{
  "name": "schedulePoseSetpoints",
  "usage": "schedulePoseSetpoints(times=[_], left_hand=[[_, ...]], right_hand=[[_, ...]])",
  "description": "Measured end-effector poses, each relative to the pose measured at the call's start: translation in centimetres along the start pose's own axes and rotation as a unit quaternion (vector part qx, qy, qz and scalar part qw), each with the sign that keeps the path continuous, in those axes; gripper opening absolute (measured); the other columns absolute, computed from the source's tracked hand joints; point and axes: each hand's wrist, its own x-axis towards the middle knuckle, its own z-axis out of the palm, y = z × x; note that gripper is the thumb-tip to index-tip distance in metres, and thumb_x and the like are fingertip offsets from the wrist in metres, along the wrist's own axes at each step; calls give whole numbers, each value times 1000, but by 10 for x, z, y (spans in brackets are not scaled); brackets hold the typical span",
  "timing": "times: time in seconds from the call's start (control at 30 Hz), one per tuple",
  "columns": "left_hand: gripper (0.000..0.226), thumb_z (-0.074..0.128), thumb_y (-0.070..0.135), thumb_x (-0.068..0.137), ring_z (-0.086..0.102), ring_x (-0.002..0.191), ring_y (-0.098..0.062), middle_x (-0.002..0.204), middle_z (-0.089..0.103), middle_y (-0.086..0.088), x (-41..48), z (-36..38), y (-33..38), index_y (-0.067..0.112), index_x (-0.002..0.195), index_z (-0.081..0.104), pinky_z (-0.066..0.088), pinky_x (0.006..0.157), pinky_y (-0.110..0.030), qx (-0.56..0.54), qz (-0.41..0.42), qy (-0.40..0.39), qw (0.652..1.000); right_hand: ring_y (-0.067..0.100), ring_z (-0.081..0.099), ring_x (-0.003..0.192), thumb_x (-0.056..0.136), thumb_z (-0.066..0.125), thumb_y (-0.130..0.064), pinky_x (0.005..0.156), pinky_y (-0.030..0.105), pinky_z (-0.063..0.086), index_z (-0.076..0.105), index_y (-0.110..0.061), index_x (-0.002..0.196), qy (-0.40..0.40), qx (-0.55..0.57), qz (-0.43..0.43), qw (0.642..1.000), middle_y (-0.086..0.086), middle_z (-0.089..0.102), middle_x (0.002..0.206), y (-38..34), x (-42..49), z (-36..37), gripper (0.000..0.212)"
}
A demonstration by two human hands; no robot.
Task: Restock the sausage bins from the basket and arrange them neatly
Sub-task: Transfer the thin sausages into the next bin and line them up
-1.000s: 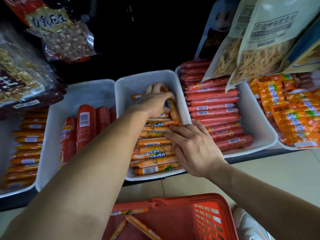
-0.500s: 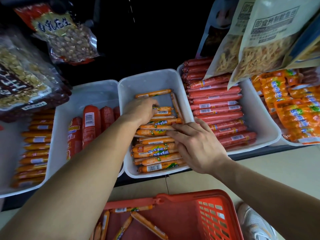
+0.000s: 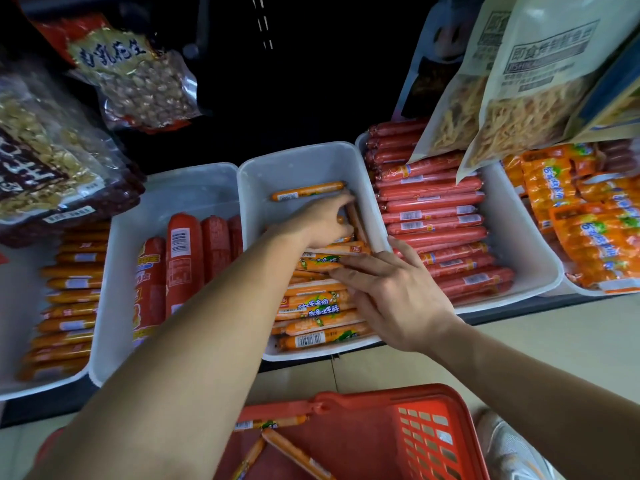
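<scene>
**Two hands in the middle sausage bin**

The white bin (image 3: 304, 164) sits at the front edge of the shelf (image 3: 502, 315), with orange sausages (image 3: 318, 306) stacked crosswise inside. The left hand (image 3: 322, 220) reaches in, fingers curled on one sausage (image 3: 355, 216) by the bin's right wall. The right hand (image 3: 391, 292) lies spread flat on the stack.

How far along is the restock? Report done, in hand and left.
Done: the middle bin holds stacked sausages in front. In hand: left hand works at a lengthwise sausage by the right wall; right hand presses the stack. Left: a stray sausage at the back, more in the basket.
</scene>
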Motion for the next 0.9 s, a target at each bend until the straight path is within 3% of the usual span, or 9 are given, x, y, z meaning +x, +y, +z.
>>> schedulePoseSetpoints(times=[0.13, 0.23, 0.43, 0.53, 0.73, 0.9], left_hand=[[58, 57, 21, 99, 29, 146, -20, 160, 25, 9, 10, 9, -15, 40, 150, 39, 25, 122, -41, 17, -28, 34, 999], [61, 55, 19, 100, 26, 146, -21, 156, 22, 9, 12, -1, -17, 50, 149, 36, 25, 122, -42, 35, -47, 2, 998], [45, 62, 26, 95, 34, 138, -25, 150, 26, 7, 12, -8, -6, 47, 132, 47, 39, 111, -49, 144, 10, 8, 990], [42, 66, 28, 93, 35, 135, -23, 149, 37, 9, 13, -10, -4, 38, 131, 51, 38, 109, -42, 187, 49, 26, 981], [34, 69, 37, 91, 35, 126, -21, 131, 41, 3, 1, -22, -9, 40, 124, 62, 41, 100, -42, 220, 30, 35, 975], [25, 65, 39, 93, 52, 114, -23, 113, 59, 3, -32, -39, -16, 31, 117, 68, 46, 88, -38, 247, 53, 109, 961]], right_hand=[[21, 59, 116, 96, 41, -35, 117, 53, 24, 61, -36, 133, -1, -9, 0, 1000, -6, 62, 135, 0, 0, 0, 42], [21, 59, 117, 96, 38, -36, 118, 53, 23, 60, -36, 134, -3, -10, -1, 1000, -5, 62, 135, 0, 1, -1, 44], [22, 60, 116, 96, 40, -35, 118, 52, 23, 60, -34, 134, 0, -11, -5, 1000, -4, 63, 133, 0, -1, -2, 42], [22, 59, 117, 96, 41, -35, 118, 53, 23, 60, -34, 134, -3, -11, -4, 1000, -5, 62, 134, 1, -1, -2, 42], [22, 59, 117, 96, 40, -36, 119, 52, 22, 59, -35, 135, -10, -9, -1, 1000, -6, 62, 134, 1, -1, -2, 43], [24, 60, 114, 95, 42, -34, 118, 53, 25, 61, -34, 133, 0, -3, -5, 1000, -5, 63, 132, 2, 0, -1, 42]])
